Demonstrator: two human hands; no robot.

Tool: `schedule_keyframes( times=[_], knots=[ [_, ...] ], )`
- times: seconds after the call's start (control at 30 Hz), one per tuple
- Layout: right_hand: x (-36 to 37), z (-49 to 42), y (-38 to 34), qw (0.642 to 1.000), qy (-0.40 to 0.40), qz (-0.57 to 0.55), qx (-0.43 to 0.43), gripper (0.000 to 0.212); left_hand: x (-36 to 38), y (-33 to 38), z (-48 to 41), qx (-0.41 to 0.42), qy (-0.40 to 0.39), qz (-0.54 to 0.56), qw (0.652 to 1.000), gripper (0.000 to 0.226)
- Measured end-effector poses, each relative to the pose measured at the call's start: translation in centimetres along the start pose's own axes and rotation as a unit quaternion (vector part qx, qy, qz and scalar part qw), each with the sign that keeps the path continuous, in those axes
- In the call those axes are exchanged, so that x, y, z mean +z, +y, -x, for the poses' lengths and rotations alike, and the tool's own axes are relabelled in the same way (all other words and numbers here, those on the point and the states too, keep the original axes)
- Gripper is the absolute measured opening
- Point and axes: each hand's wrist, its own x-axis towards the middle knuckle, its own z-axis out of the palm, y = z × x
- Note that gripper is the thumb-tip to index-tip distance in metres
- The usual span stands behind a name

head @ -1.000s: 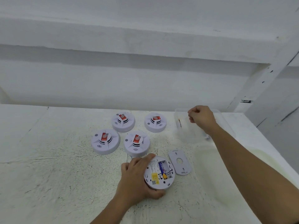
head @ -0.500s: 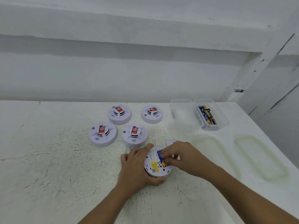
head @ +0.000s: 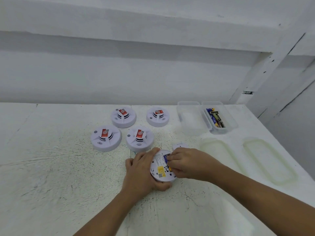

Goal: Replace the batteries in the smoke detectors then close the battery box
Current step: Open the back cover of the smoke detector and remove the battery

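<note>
A white smoke detector point(head: 160, 169) lies upside down on the table, its back with a yellow sticker facing up. My left hand point(head: 141, 172) grips its left rim. My right hand point(head: 185, 163) rests over its battery bay, fingertips pinched on a blue battery point(head: 165, 158) there. Several other detectors with red labels stand upright behind, the closest one point(head: 139, 140) just beyond my left hand. The clear battery box point(head: 229, 121) sits open at the back right with several batteries point(head: 216, 119) inside, its lid point(head: 190, 118) folded out to the left.
The detached white cover plate point(head: 179, 146) peeks out behind my right hand. Two oval marks point(head: 269, 159) show on the table's right side. The table's right edge runs close to the box. A white wall stands behind.
My right hand left the battery box, came back to the upturned detector and now presses at the battery bay. The box came into full view. My left hand has stayed on the detector.
</note>
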Motion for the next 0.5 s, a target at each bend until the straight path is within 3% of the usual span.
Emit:
schedule_keyframes(
  times=[0.1,0.2,0.3,0.5],
  knots=[
    [0.2,-0.1,0.1,1.000,0.003,-0.009,0.007,0.016,-0.1,0.0,0.0,0.000,-0.004,0.005,1.000,0.114],
    [0.5,0.2,0.2,0.996,0.054,-0.064,0.029,0.017,-0.2,0.0,0.0,0.000,-0.005,0.007,1.000,0.113],
    [0.7,0.7,-0.1,0.984,0.094,-0.131,0.071,0.021,-0.3,0.1,0.0,-0.002,-0.001,0.016,1.000,0.112],
    [1.0,0.4,-1.5,0.963,0.094,-0.179,0.179,0.019,-0.3,0.0,0.1,-0.004,-0.012,0.003,1.000,0.113]
  ],
)
